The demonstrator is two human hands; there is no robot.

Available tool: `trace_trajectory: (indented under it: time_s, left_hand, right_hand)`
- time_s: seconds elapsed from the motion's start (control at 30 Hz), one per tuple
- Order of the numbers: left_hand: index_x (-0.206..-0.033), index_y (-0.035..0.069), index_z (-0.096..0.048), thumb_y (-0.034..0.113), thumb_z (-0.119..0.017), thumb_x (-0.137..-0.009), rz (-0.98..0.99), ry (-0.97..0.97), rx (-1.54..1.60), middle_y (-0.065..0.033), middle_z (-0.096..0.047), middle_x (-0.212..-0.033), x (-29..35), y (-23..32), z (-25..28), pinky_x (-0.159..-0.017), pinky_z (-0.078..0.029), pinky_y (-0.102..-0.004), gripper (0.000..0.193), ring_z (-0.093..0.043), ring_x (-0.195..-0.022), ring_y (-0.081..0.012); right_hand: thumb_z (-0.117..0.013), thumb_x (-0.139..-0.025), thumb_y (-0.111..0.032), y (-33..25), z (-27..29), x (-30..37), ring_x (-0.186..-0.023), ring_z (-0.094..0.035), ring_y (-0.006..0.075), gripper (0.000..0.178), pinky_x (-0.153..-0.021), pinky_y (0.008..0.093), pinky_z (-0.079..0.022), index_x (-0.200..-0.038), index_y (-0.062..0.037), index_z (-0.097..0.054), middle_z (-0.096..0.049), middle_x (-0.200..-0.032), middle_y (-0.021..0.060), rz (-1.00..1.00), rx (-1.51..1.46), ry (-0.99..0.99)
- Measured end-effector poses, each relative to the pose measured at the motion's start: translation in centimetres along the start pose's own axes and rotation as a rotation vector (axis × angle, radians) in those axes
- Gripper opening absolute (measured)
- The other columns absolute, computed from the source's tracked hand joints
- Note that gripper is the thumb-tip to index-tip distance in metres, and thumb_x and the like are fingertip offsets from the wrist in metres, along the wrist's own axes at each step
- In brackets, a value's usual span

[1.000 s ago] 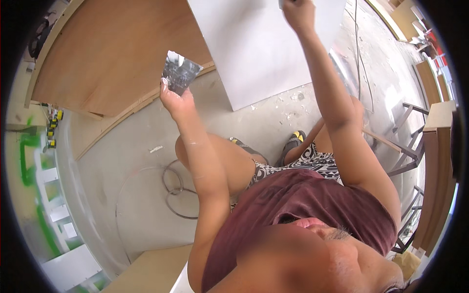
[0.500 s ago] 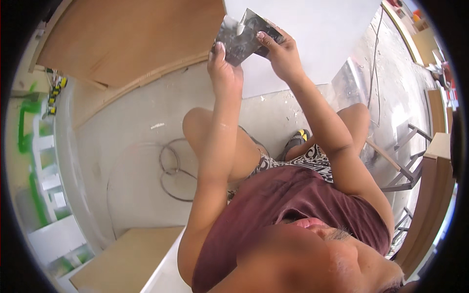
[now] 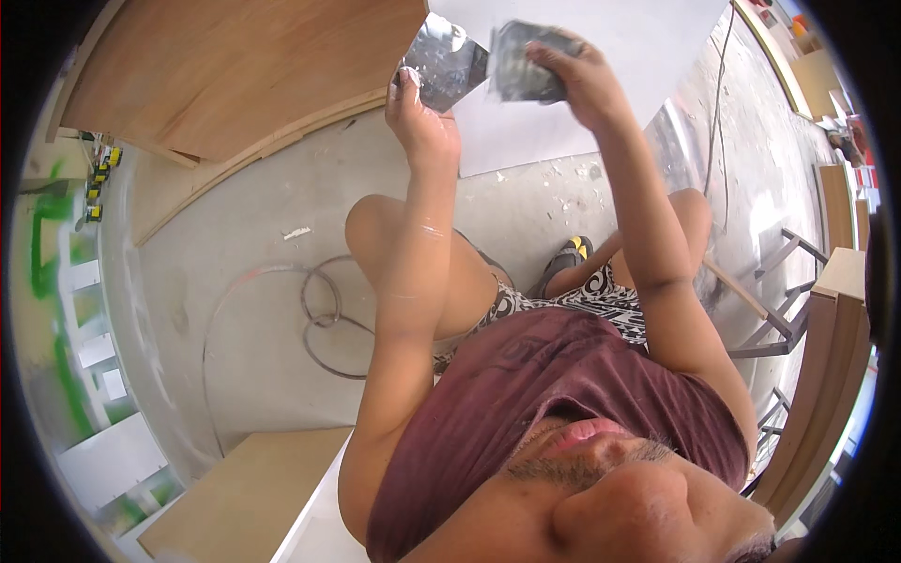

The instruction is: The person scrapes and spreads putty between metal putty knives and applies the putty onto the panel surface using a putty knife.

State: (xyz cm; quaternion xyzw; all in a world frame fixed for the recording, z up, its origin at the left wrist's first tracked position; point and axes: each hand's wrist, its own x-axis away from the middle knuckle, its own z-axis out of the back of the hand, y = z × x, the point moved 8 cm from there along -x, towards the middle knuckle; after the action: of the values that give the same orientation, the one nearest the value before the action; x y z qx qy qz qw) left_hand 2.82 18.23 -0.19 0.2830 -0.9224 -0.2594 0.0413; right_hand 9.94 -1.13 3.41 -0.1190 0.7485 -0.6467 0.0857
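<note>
My left hand (image 3: 419,120) is closed on the lower edge of a shiny metal putty spreader (image 3: 445,62), a flat square plate with white paste smears and glare on it. White paste also marks my left thumb. In my right hand (image 3: 593,83) is a second, darker flat putty spreader (image 3: 528,64), gripped with the thumb across its face. It is blurred by motion. A small gap separates the two plates. Both are held up over a white panel (image 3: 563,141) in front of me.
A large brown wooden panel (image 3: 253,66) stands ahead on the left. A looped cable (image 3: 324,319) lies on the grey floor by my left knee. Dark metal frames (image 3: 788,291) and stacked boards (image 3: 826,347) are at my right; a tan board (image 3: 244,488) lies at the lower left.
The two spreaders overlapped before and are now apart. My right hand has moved to the right with its plate; my left hand has shifted slightly left. The white paste lump between the plates no longer shows.
</note>
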Motion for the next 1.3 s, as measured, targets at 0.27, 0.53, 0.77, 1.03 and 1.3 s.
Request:
trace_trajectory:
  time_s: [0.27,0.53,0.77,1.03,1.3]
  left_hand:
    - [-0.122,-0.010,-0.054,0.008,-0.049,-0.097,-0.040,-0.190,-0.476,-0.0136,-0.060,-0.119,1.3,-1.3,-1.0,-0.093,-0.047,-0.0324,0.031,-0.060,-0.105,-0.0189]
    - [-0.128,-0.006,-0.051,0.019,-0.051,-0.097,0.082,-0.129,-0.236,-0.0131,-0.056,-0.123,0.2,-0.5,0.3,-0.098,-0.043,-0.0360,0.039,-0.054,-0.113,-0.0227]
    - [-0.133,-0.003,-0.045,0.022,-0.053,-0.097,0.104,-0.055,-0.145,-0.0108,-0.052,-0.127,-1.2,-0.2,1.7,-0.098,-0.044,-0.0383,0.045,-0.052,-0.117,-0.0235]
    - [-0.129,-0.001,-0.048,0.024,-0.058,-0.095,0.133,-0.042,-0.092,-0.0098,-0.053,-0.126,-1.6,0.5,3.0,-0.097,-0.045,-0.0384,0.044,-0.053,-0.117,-0.0228]
    - [-0.127,0.000,-0.050,0.025,-0.059,-0.094,0.191,-0.042,-0.087,-0.0084,-0.055,-0.123,-1.7,-0.7,3.3,-0.097,-0.045,-0.0384,0.042,-0.054,-0.115,-0.0219]
  right_hand:
    - [-0.071,-0.083,-0.010,3.0,-1.2,-0.6,-0.071,-0.066,0.0153,0.035,-0.061,0.0288,-0.056,-0.112,0.0049,-0.061,-0.068,-0.092,0.0106,0.004,-0.083,0.017]
    - [-0.045,-0.081,0.001,-14.5,3.4,-6.2,-0.086,-0.063,0.0167,0.035,-0.077,0.0275,-0.050,-0.109,0.0043,-0.065,-0.070,-0.096,0.0117,0.616,-0.018,0.341]
    - [-0.048,-0.082,-0.005,-26.1,5.7,-11.5,-0.093,-0.066,0.0255,0.037,-0.082,0.0348,-0.051,-0.114,-0.0028,-0.066,-0.069,-0.101,0.0181,0.650,0.487,0.603]
    - [-0.049,-0.085,-0.010,-27.9,-1.2,-11.3,-0.099,-0.064,0.0387,0.028,-0.084,0.0473,-0.052,-0.111,-0.0026,-0.060,-0.067,-0.099,0.0198,0.628,0.990,0.916]
    - [-0.049,-0.085,-0.006,-25.5,-9.9,-9.9,-0.092,-0.065,0.0363,0.033,-0.076,0.0442,-0.054,-0.116,-0.0044,-0.060,-0.065,-0.099,0.0200,0.891,1.193,0.748]
